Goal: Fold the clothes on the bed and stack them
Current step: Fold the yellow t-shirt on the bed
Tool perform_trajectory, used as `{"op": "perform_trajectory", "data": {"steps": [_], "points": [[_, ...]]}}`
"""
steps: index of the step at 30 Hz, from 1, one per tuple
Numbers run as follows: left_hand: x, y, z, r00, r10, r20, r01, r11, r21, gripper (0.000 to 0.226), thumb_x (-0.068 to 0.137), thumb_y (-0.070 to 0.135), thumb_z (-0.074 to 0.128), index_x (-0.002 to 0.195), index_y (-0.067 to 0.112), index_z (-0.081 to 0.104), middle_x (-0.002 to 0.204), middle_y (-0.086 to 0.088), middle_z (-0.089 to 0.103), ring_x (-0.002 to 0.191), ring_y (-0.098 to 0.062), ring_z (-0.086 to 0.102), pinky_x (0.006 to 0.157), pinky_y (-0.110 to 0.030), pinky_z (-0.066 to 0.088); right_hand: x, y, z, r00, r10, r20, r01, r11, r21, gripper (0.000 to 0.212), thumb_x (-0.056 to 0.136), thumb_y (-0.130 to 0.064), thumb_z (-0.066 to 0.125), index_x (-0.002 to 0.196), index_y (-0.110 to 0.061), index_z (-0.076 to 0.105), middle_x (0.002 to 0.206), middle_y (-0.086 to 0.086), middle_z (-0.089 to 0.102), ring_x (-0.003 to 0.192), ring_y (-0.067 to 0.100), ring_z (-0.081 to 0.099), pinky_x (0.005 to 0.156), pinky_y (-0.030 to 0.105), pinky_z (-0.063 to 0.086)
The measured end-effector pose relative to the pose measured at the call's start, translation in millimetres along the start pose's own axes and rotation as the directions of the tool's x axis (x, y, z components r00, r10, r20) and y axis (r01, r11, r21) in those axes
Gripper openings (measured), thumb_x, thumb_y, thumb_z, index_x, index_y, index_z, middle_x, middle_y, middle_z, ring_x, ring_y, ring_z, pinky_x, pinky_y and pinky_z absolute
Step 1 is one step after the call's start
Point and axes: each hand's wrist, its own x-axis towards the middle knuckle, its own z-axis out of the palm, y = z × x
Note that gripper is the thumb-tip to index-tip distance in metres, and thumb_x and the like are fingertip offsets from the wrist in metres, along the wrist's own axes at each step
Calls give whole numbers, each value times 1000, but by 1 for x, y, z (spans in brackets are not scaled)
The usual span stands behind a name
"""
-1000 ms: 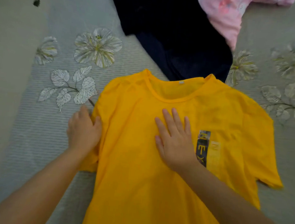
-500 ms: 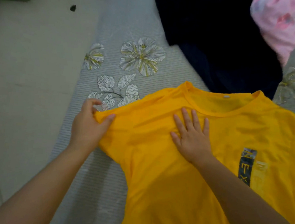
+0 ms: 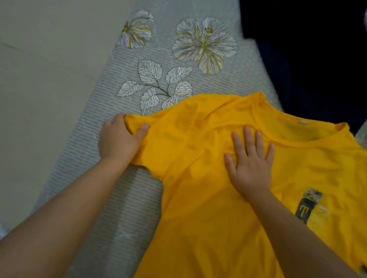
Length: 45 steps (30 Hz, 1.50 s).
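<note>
Both hands are working the shirt (image 3: 216,207): our left hand (image 3: 119,139) is pinching the sleeve for folding inward, our right hand (image 3: 251,164) is pressing flat.

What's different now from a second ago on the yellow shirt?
The left hand, which lay on the sleeve a second ago, has taken a grip on the sleeve of the yellow T-shirt and drawn it out to the person's left. The right hand stays flat on the chest below the collar. The dark garment behind is unmoved.
</note>
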Motion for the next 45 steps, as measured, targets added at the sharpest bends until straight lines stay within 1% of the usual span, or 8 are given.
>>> {"op": "perform_trajectory", "data": {"steps": [8, 14, 18, 27, 31, 34, 37, 45], "points": [[16, 3, -11, 963, 133, -234, -168, 977, -135, 19, 94, 23, 47, 85, 7, 42, 83, -21, 53, 76, -32, 49, 59, -31, 20, 3, -1, -1, 1000, -16, -7, 16, 999, 33, 70, 80, -57, 10, 142, -28, 25, 153, 1, 14, 141, 23, 5, 111, 45, -6], [29, -8, -21, 995, -93, -23, 89, 990, -112, 53, 82, 44, 61, 116, 4, 51, 114, -18, 59, 108, -33, 53, 85, -37, 40, 3, -2, -1, 998, -16, -57, 20, 998, 65, 65, 82, -51, 23, 135, -19, 44, 146, 10, 33, 136, 32, 23, 108, 55, 10], [14, -15, -18, 989, 20, 145, -8, 996, -88, 33, 81, 24, 67, 59, 13, 46, 66, -8, 50, 78, -27, 51, 56, -30, 29, 2, -2, -2, 999, -15, -42, 18, 998, 66, 66, 81, -52, 23, 135, -20, 43, 147, 9, 32, 137, 33, 24, 108, 55, 10], [-30, 39, -26, 974, 196, -116, -228, 835, -502, 31, 95, 12, 43, 70, 28, 37, 67, 9, 41, 58, 5, 41, 52, -4, 33, 2, 3, -2, 1000, -22, 16, 21, 998, 62, 65, 84, -56, 10, 143, -30, 22, 154, -1, 11, 143, 23, 4, 110, 44, -6], [-65, 81, -16, 894, 416, -166, -439, 739, -512, 11, 93, 16, 47, 88, 24, 52, 71, 12, 46, 60, 10, 46, 55, -7, 34, -7, 20, -36, 998, -7, -63, 41, 829, 558, 47, 94, -22, 31, 138, -5, 34, 150, 14, 19, 141, 28, 14, 110, 28, 6], [-98, 103, 13, 606, 725, 328, -734, 668, -121, 53, 89, 37, 52, 133, 10, 42, 122, -6, 52, 111, -17, 49, 92, -24, 35, -42, 61, -64, 962, 192, -196, -20, 760, 650, 46, 88, -18, 36, 123, 8, 50, 134, 23, 45, 129, 32, 37, 103, 27, 23], [-132, 103, 45, 351, 705, 616, -923, 372, 99, 69, 90, 47, 45, 146, 20, 15, 154, -4, 14, 140, -17, 14, 111, -31, 15, -94, 112, -68, 895, 389, -218, -177, 759, 627, 43, 85, -17, 39, 111, 12, 56, 114, 29, 57, 109, 41, 52, 91, 36, 36], [-183, 82, 91, 527, 694, 490, -845, 488, 217, 54, 79, 35, 57, 117, -2, 59, 126, -30, 51, 116, -48, 48, 90, -60, 39, -175, 217, -25, 292, 942, 168, -803, 146, 578, 55, 91, -36, 52, 113, 15, 51, 119, 34, 52, 114, 43, 47, 95, 44, 34]]}}
